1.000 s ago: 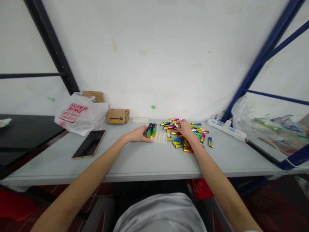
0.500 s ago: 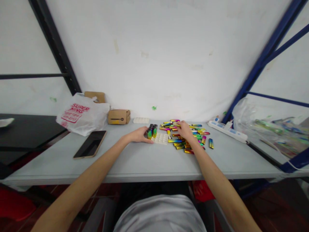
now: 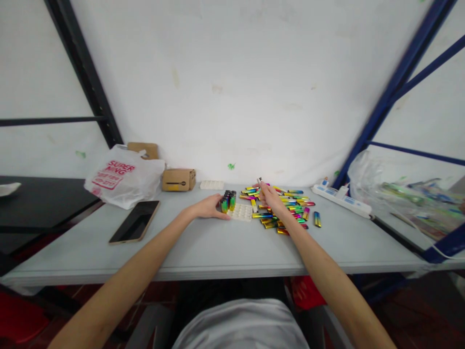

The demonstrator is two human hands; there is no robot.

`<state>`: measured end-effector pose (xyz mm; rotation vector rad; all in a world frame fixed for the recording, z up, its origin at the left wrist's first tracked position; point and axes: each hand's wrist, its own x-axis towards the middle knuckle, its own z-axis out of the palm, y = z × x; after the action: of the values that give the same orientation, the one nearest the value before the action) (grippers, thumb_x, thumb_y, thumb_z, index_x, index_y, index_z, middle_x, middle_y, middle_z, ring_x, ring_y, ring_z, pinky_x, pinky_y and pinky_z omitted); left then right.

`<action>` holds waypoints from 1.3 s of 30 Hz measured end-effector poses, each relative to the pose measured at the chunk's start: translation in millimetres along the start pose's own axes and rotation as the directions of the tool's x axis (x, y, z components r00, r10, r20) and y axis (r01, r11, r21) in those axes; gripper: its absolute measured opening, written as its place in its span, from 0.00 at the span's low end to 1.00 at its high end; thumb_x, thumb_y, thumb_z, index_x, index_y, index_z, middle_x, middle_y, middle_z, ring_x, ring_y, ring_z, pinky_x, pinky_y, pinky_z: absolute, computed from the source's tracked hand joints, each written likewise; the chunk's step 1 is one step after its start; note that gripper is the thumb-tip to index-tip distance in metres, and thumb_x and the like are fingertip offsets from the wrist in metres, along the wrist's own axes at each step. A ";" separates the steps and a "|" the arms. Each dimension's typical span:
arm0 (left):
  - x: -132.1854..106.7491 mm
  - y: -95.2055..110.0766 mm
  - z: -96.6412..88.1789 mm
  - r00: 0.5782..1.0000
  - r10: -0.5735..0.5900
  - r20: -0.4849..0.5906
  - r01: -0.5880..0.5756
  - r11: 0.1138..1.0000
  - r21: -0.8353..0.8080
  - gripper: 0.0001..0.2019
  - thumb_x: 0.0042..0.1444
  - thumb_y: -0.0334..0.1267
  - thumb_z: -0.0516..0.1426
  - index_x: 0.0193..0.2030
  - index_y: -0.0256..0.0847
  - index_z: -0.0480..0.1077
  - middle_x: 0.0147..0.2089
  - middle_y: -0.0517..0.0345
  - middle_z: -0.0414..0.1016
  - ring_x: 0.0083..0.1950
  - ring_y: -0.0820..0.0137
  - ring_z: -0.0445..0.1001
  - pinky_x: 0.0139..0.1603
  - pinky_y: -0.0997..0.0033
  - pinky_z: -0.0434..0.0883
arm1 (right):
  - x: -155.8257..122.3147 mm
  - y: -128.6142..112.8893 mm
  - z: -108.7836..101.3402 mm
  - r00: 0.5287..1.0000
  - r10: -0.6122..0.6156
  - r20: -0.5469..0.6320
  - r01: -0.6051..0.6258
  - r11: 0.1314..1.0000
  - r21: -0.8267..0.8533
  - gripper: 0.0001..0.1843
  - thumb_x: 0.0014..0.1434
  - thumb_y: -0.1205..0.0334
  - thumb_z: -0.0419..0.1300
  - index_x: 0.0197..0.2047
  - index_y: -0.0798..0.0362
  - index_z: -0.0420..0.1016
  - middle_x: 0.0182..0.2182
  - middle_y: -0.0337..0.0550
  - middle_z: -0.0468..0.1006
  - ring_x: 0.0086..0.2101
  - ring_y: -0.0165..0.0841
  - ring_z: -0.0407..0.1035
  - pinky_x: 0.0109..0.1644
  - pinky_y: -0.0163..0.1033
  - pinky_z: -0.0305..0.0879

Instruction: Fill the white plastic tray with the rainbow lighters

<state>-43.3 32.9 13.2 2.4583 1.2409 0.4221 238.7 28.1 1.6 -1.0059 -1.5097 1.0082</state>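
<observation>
A white tray with rows of slots (image 3: 241,212) lies on the table, several rainbow-coloured lighters (image 3: 228,202) standing upright in its left end. My left hand (image 3: 209,206) grips that left end, thumb along the near edge and fingers behind the lighters. Pinched in my right hand (image 3: 269,195) is a lighter (image 3: 259,180), its metal top showing above the fingers and the rest hidden by them. Below and around this hand spreads a loose pile of shiny lighters (image 3: 279,224), lying flat. One lighter (image 3: 317,219) lies apart at the pile's right.
A second white tray (image 3: 211,185) lies by the wall, beside a small cardboard box (image 3: 178,180). On the left are a phone (image 3: 135,222) and a white plastic bag (image 3: 125,177). A power strip (image 3: 341,199) lies at the right, near a blue metal post (image 3: 385,92).
My right hand has lifted from the pile and shifted slightly left, now with a lighter upright in its fingers. The left hand stays at the tray. The camera view has tilted slightly.
</observation>
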 end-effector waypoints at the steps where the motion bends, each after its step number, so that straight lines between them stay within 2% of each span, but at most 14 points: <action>1: 0.2 -0.4 0.3 1.000 0.002 0.002 -0.002 1.000 0.001 0.39 0.37 0.68 0.64 0.47 0.39 0.69 0.44 0.51 0.75 0.42 0.58 0.73 0.40 0.63 0.71 | -0.5 0.4 2.0 0.999 -0.011 0.032 0.009 0.999 0.042 0.27 0.65 0.36 0.48 0.49 0.51 0.68 0.16 0.26 0.56 0.14 0.25 0.46 0.17 0.31 0.45; 5: 0.9 -1.7 1.5 1.000 0.001 0.006 -0.001 1.000 0.008 0.39 0.38 0.69 0.64 0.48 0.37 0.69 0.44 0.50 0.75 0.43 0.57 0.73 0.42 0.62 0.71 | -1.3 4.8 8.4 0.993 0.011 0.120 -0.025 0.993 0.115 0.22 0.65 0.39 0.50 0.49 0.49 0.62 0.25 0.35 0.75 0.17 0.27 0.59 0.20 0.32 0.56; 8: 1.1 -2.2 1.8 1.000 0.002 0.008 -0.002 1.000 -0.002 0.40 0.38 0.68 0.65 0.49 0.37 0.69 0.45 0.49 0.75 0.44 0.56 0.73 0.42 0.62 0.71 | -1.1 8.7 12.9 0.986 0.023 0.162 -0.051 0.984 0.169 0.20 0.63 0.40 0.54 0.45 0.48 0.61 0.34 0.39 0.78 0.22 0.27 0.65 0.23 0.32 0.61; 11: 0.7 -1.9 1.6 1.000 0.008 0.005 -0.008 1.000 -0.021 0.39 0.38 0.67 0.65 0.49 0.37 0.69 0.46 0.50 0.75 0.44 0.57 0.73 0.42 0.63 0.71 | 0.3 10.8 16.0 0.988 -0.038 0.153 0.003 0.976 0.220 0.21 0.61 0.39 0.57 0.45 0.48 0.61 0.34 0.36 0.76 0.21 0.24 0.61 0.21 0.29 0.54; 13: 0.3 -1.8 1.4 1.000 0.006 0.001 -0.006 1.000 -0.026 0.39 0.37 0.67 0.65 0.49 0.37 0.69 0.46 0.50 0.75 0.44 0.57 0.73 0.42 0.63 0.70 | 1.2 10.2 16.3 0.989 -0.031 0.142 -0.008 0.965 0.263 0.23 0.60 0.38 0.59 0.44 0.47 0.62 0.28 0.32 0.70 0.19 0.23 0.54 0.20 0.28 0.48; 16: 0.3 -2.6 1.8 1.000 -0.006 0.002 0.006 1.000 -0.028 0.40 0.37 0.68 0.65 0.48 0.37 0.69 0.45 0.50 0.75 0.43 0.58 0.73 0.41 0.63 0.70 | 0.8 6.3 14.3 0.987 0.087 0.137 -0.123 0.952 0.280 0.25 0.59 0.34 0.56 0.40 0.48 0.64 0.20 0.27 0.54 0.17 0.23 0.43 0.19 0.28 0.39; 19: 1.3 -4.9 2.8 1.000 -0.004 0.009 0.004 0.999 -0.034 0.40 0.37 0.67 0.65 0.48 0.37 0.68 0.45 0.50 0.75 0.43 0.58 0.73 0.42 0.63 0.70 | -1.6 1.1 12.4 0.973 0.201 0.110 -0.219 0.957 0.191 0.30 0.59 0.29 0.49 0.29 0.50 0.61 0.18 0.27 0.47 0.16 0.23 0.38 0.19 0.30 0.34; 21: 1.9 -6.2 3.5 1.000 0.001 0.007 -0.001 1.000 -0.028 0.40 0.37 0.67 0.65 0.48 0.36 0.68 0.46 0.50 0.75 0.43 0.58 0.73 0.42 0.63 0.70 | -2.9 -1.8 12.9 0.974 0.212 0.078 -0.222 0.965 0.139 0.32 0.60 0.29 0.48 0.23 0.50 0.55 0.16 0.28 0.46 0.16 0.23 0.38 0.19 0.31 0.32; 24: 1.9 -6.2 3.5 1.000 -0.002 0.004 0.002 1.000 -0.020 0.40 0.37 0.68 0.65 0.48 0.37 0.68 0.46 0.50 0.75 0.43 0.58 0.73 0.41 0.64 0.70 | -3.2 -4.1 16.5 0.974 0.224 0.019 -0.225 0.967 0.118 0.30 0.64 0.37 0.46 0.19 0.49 0.48 0.14 0.29 0.45 0.15 0.23 0.37 0.18 0.32 0.33; 27: 1.1 -4.1 2.5 1.000 -0.002 0.003 0.002 1.000 -0.023 0.40 0.37 0.68 0.65 0.48 0.37 0.68 0.45 0.50 0.75 0.43 0.58 0.73 0.41 0.64 0.70 | -3.4 -4.8 21.4 0.965 0.256 -0.051 -0.250 0.963 0.102 0.27 0.67 0.48 0.42 0.18 0.47 0.47 0.12 0.31 0.45 0.13 0.25 0.40 0.16 0.33 0.34; 30: 0.5 -1.9 1.5 1.000 -0.009 0.003 0.009 1.000 -0.024 0.40 0.36 0.68 0.65 0.48 0.37 0.69 0.45 0.50 0.75 0.43 0.57 0.73 0.40 0.63 0.70 | -5.3 -6.5 25.2 0.965 0.253 -0.069 -0.248 0.966 0.075 0.25 0.67 0.53 0.41 0.18 0.47 0.47 0.11 0.32 0.47 0.13 0.26 0.41 0.16 0.33 0.35; 34: 0.4 -1.2 1.4 1.000 -0.004 0.008 0.004 1.000 -0.018 0.41 0.37 0.68 0.65 0.50 0.37 0.69 0.46 0.49 0.75 0.44 0.57 0.73 0.41 0.63 0.71 | -7.7 -9.8 26.7 0.959 0.277 -0.063 -0.274 0.960 0.053 0.25 0.68 0.51 0.41 0.19 0.48 0.48 0.12 0.32 0.47 0.13 0.25 0.40 0.16 0.32 0.36; 37: 0.3 -1.8 2.1 1.000 -0.012 0.001 0.012 0.999 -0.031 0.40 0.37 0.67 0.65 0.50 0.38 0.69 0.46 0.50 0.75 0.44 0.57 0.73 0.42 0.63 0.71 | -7.9 -8.2 26.1 0.965 0.260 -0.047 -0.257 0.965 0.054 0.28 0.68 0.42 0.40 0.21 0.48 0.51 0.13 0.31 0.47 0.14 0.25 0.40 0.16 0.31 0.37; 39: 0.4 -2.5 2.7 1.000 -0.014 -0.002 0.014 0.999 -0.035 0.40 0.37 0.67 0.66 0.49 0.38 0.70 0.46 0.50 0.76 0.44 0.57 0.73 0.43 0.62 0.71 | -7.8 -4.3 26.1 0.978 0.207 -0.001 -0.207 0.977 0.047 0.30 0.67 0.35 0.39 0.24 0.49 0.58 0.14 0.30 0.49 0.14 0.25 0.41 0.16 0.31 0.39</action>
<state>-43.7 34.1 9.8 2.4195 1.2404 0.4387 213.6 16.8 -0.1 -1.1494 -1.3904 1.1800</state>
